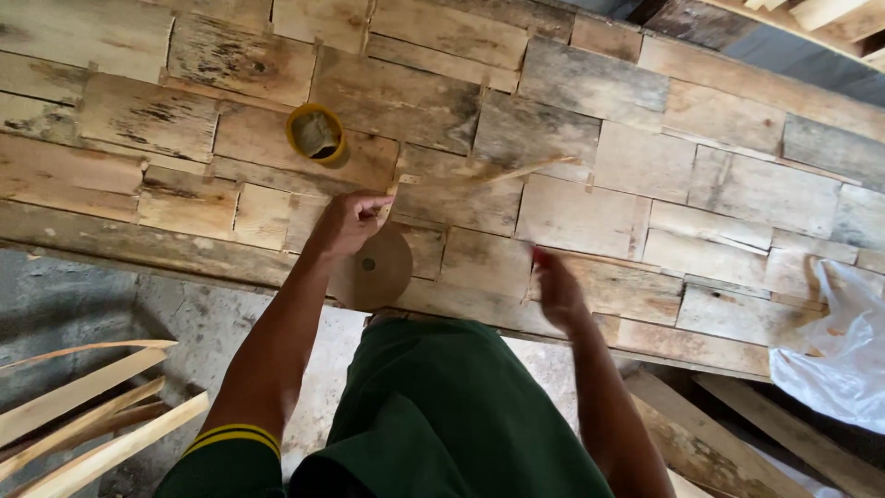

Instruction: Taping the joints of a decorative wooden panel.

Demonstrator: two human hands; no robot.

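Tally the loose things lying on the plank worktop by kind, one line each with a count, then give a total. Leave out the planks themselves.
Yellow-rimmed round container: 1
Brown paper tape roll: 1
Thin wood strip, held by the left hand: 1
White plastic bag: 1
Small red item at the right hand, too blurred to identify: 1
Total: 5

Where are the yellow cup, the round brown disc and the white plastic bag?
yellow cup [315, 134], head view, on its rim.
round brown disc [373, 267], head view, near its centre hole.
white plastic bag [843, 355], head view, on its crumpled middle.
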